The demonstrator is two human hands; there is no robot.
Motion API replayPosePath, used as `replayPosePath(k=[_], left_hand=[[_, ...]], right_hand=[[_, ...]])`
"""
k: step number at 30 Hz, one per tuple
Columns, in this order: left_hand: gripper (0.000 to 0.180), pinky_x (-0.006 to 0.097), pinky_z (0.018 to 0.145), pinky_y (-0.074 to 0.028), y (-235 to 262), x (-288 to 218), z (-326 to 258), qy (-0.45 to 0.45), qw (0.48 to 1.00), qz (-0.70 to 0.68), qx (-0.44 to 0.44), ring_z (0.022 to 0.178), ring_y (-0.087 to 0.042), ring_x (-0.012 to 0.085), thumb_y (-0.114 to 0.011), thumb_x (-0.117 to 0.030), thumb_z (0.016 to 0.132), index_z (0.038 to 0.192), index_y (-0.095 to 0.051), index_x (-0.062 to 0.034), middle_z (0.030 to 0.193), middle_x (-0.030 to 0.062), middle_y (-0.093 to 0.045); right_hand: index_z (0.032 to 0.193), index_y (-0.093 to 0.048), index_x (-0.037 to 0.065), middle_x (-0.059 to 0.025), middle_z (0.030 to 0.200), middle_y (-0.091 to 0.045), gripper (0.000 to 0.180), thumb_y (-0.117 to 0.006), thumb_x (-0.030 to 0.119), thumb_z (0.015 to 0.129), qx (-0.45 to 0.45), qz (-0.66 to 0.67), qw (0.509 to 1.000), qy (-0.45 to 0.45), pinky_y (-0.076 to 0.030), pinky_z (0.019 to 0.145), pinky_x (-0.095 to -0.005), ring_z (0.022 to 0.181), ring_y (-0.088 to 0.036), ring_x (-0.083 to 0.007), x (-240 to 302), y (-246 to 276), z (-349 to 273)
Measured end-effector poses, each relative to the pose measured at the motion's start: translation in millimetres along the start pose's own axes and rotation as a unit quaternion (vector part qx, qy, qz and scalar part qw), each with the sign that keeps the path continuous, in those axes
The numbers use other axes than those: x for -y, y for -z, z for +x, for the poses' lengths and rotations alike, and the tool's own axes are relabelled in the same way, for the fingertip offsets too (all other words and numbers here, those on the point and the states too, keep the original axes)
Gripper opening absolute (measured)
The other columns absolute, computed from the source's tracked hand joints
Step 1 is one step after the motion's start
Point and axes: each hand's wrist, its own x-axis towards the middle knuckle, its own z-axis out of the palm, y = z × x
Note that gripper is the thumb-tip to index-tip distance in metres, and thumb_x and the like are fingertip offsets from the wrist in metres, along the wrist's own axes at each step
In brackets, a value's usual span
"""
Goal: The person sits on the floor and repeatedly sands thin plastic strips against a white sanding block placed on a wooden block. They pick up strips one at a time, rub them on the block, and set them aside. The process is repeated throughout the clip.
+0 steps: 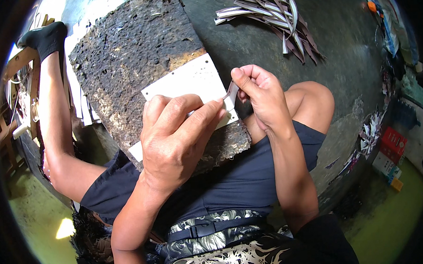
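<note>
A white plate [186, 82] with small dark holes along its edge lies on a rough, dark block [136, 41] in front of me. My left hand [174, 133] rests over the plate with curled fingers. Its thumb and forefinger are closed at the lower end of a narrow strip [232, 92], brown on one side and white on the other. The upper part of that strip is pinched between the thumb and fingers of my right hand [262, 94], just off the plate's right edge. My left fingertips partly hide the strip's lower end.
A pile of brown and white strips [275, 18] lies on the dark floor at the far right. My bent legs flank the block. Wooden framing [20, 65] stands at the left; a red box [392, 142] and scraps [372, 132] are at the right.
</note>
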Motion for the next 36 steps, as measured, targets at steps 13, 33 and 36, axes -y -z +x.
replayPosePath(k=[13, 33, 36], left_hand=[[0.031, 0.037, 0.075, -0.049, 0.0, 0.9, -0.4, -0.008, 1.000, 0.003, -0.003, 0.083, -0.059, 0.0217, -0.097, -0.012, 0.082, 0.111, -0.087, -0.0125, 0.100, 0.0014, -0.072], [0.029, 0.038, 0.076, -0.048, 0.1, 1.0, -1.8, -0.007, 1.000, -0.009, 0.002, 0.084, -0.059, 0.0222, -0.096, -0.014, 0.083, 0.111, -0.086, -0.0130, 0.100, 0.0009, -0.073], [0.029, 0.038, 0.076, -0.048, 0.8, 0.1, -2.1, -0.004, 1.000, -0.007, 0.008, 0.084, -0.059, 0.0222, -0.096, -0.014, 0.083, 0.110, -0.086, -0.0132, 0.100, 0.0007, -0.073]], right_hand=[[0.102, -0.077, 0.005, 0.0036, 0.082, -0.068, 0.031, -0.082, 0.035, 0.108, -0.101, -0.138, 0.985, 0.001, -0.047, 0.067, -0.0245, 0.073, -0.057, -0.0050, -8.3, 3.5, 16.1], [0.098, -0.078, -0.002, -0.0247, 0.091, -0.079, 0.041, -0.077, 0.038, 0.105, -0.221, -0.475, 0.849, 0.064, -0.059, 0.084, -0.0508, 0.088, -0.077, -0.0436, -17.0, 7.2, 50.8], [0.109, -0.076, -0.005, -0.0318, 0.110, -0.079, 0.036, -0.072, 0.031, 0.109, -0.211, -0.499, 0.839, 0.039, -0.058, 0.097, -0.0578, 0.109, -0.075, -0.0522, -9.3, 7.3, 55.7]])
